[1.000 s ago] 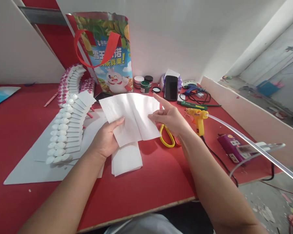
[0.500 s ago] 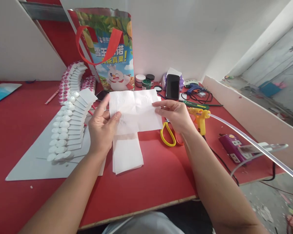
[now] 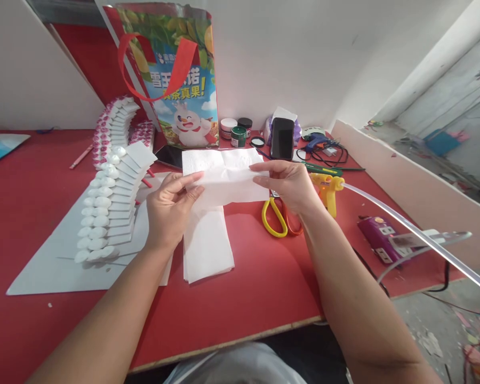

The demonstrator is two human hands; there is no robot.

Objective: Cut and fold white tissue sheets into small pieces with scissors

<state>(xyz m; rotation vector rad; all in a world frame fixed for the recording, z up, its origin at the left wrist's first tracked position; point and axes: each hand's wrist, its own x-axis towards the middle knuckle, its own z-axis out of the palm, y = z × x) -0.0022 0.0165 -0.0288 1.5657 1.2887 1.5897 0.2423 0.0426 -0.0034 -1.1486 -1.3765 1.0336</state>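
A creased white tissue (image 3: 228,181) is stretched between my two hands above the red table. My left hand (image 3: 172,205) pinches its left side between thumb and fingers. On the opposite side, my right hand (image 3: 286,184) grips the edge the same way. Below the tissue lies a stack of folded white tissues (image 3: 208,245), its upper end covered by the held one. Scissors (image 3: 275,218) with yellow and red handles rest just under my right hand. Left of my left hand, a curved row of white pieces with rounded tips (image 3: 104,213) stands on a white board (image 3: 44,266).
A printed bag (image 3: 184,80) stands at the back, near small paint jars (image 3: 238,136) and a dark phone (image 3: 282,138). To the right are a yellow glue gun (image 3: 328,189) with a long clear glue stick (image 3: 416,234) and a purple box (image 3: 380,237). Pink-and-white pieces (image 3: 114,128) sit back left.
The tissue's lower edge has risen, so it looks shorter and more tilted. My left index finger has come down onto the tissue. The whole view has shifted slightly.
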